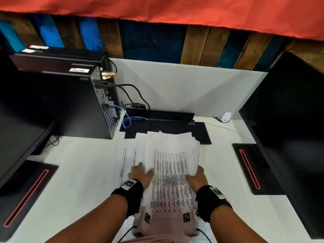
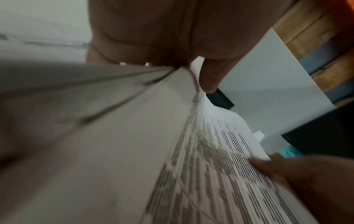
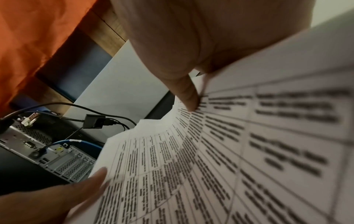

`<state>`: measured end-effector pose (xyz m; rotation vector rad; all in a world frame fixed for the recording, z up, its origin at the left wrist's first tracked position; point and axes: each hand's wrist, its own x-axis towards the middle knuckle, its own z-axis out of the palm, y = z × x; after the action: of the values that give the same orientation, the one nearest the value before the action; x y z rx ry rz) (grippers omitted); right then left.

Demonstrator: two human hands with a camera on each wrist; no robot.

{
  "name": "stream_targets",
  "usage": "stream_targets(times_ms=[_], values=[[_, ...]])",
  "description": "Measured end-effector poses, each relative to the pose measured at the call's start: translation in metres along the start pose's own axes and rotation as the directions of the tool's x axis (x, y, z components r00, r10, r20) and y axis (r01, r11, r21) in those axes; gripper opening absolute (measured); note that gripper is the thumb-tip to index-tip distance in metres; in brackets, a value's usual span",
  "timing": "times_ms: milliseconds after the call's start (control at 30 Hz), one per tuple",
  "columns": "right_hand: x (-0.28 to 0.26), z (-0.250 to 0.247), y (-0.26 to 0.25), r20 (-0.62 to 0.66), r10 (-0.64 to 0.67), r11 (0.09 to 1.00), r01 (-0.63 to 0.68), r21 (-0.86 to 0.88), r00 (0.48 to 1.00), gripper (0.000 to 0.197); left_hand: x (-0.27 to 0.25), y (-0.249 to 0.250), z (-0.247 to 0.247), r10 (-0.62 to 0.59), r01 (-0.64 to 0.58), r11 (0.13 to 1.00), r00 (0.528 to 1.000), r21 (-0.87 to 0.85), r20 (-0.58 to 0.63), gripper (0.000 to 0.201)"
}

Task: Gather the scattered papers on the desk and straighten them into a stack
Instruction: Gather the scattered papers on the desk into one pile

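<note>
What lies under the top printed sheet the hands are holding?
Under the top printed sheet, more papers fan out left and beyond, some hanging over a black pad. Left hand and right hand grip its sides. The desk beneath is covered.

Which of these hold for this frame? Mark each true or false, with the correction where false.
1. Both hands are on the papers. True: the left hand and right hand hold the bundle of papers by its sides.
2. The top sheet is blank. False: it carries a printed table.
3. All sheets are squared up. False: edges fan out, and sheets stick out on the left.
4. A computer tower stands left of the papers. True.
5. The desk is dark wood. False: it is white.
</note>
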<state>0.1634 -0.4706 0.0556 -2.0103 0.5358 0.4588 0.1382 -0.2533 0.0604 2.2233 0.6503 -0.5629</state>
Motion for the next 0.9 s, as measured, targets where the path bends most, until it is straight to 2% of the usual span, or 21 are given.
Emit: stream_targets(times_ms=[67, 100, 167, 200, 267, 333, 367, 433, 500, 567, 633, 733, 833, 900], values=[[0.002, -0.004, 0.005, -0.022, 0.044, 0.998, -0.045, -0.043, 0.999, 0.064, 0.009, -0.015, -0.022, -0.103, 0.129, 0.986, 0.970, 0.108, -0.220, 0.072], [0.003, -0.006, 0.007, -0.019, 0.061, 0.996, -0.062, -0.067, 0.998, 0.060, 0.011, -0.027, -0.033, -0.164, 0.202, 0.973, 0.945, 0.112, -0.283, 0.071], [0.002, -0.007, 0.010, -0.003, 0.066, 0.993, -0.066, -0.100, 0.998, 0.049, 0.015, -0.051, -0.046, -0.295, 0.329, 0.943, 0.899, 0.054, -0.325, 0.066], [0.002, -0.006, 0.010, 0.000, 0.055, 0.993, -0.054, -0.108, 0.998, 0.045, 0.015, -0.059, -0.048, -0.331, 0.351, 0.936, 0.892, 0.009, -0.308, 0.060], [0.002, -0.002, 0.008, 0.002, 0.018, 0.992, -0.018, -0.122, 1.000, 0.040, 0.017, -0.067, -0.045, -0.310, 0.309, 0.950, 0.922, -0.042, -0.233, 0.049], [0.002, 0.003, 0.006, 0.019, -0.005, 0.990, 0.007, -0.138, 1.000, 0.039, 0.017, -0.065, -0.038, -0.242, 0.251, 0.968, 0.954, 0.029, -0.175, 0.044], [0.001, 0.005, 0.005, 0.028, -0.015, 0.990, 0.019, -0.142, 0.999, 0.041, 0.016, -0.063, -0.036, -0.246, 0.258, 0.965, 0.955, 0.055, -0.168, 0.042], [-0.001, 0.009, 0.004, 0.042, -0.016, 0.992, 0.022, -0.128, 0.999, 0.045, 0.012, -0.058, -0.040, -0.315, 0.345, 0.934, 0.919, 0.095, -0.237, 0.044], [0.000, 0.011, 0.005, 0.035, -0.018, 0.989, 0.023, -0.143, 0.999, 0.048, 0.011, -0.060, -0.044, -0.340, 0.358, 0.934, 0.897, 0.013, -0.283, 0.051], [0.005, 0.014, 0.011, 0.050, -0.026, 0.985, 0.034, -0.171, 0.998, 0.051, 0.012, -0.060, -0.046, -0.299, 0.287, 0.954, 0.919, -0.083, -0.259, 0.048], [-0.001, 0.017, 0.007, 0.103, -0.041, 0.977, 0.061, -0.204, 0.994, 0.051, 0.016, -0.060, -0.050, -0.248, 0.234, 0.968, 0.944, -0.086, -0.220, 0.044], [-0.013, 0.018, -0.005, 0.181, -0.030, 0.968, 0.073, -0.239, 0.983, 0.053, 0.019, -0.058, -0.057, -0.239, 0.232, 0.971, 0.953, -0.062, -0.188, 0.041], [-0.010, 0.023, -0.006, 0.109, -0.045, 0.950, 0.076, -0.304, 0.993, 0.055, 0.015, -0.052, -0.059, -0.260, 0.267, 0.964, 0.946, 0.013, -0.192, 0.043], [-0.011, 0.026, -0.013, 0.055, -0.030, 0.955, 0.045, -0.292, 0.998, 0.063, 0.012, -0.049, -0.053, -0.241, 0.239, 0.970, 0.955, -0.031, -0.173, 0.056]])
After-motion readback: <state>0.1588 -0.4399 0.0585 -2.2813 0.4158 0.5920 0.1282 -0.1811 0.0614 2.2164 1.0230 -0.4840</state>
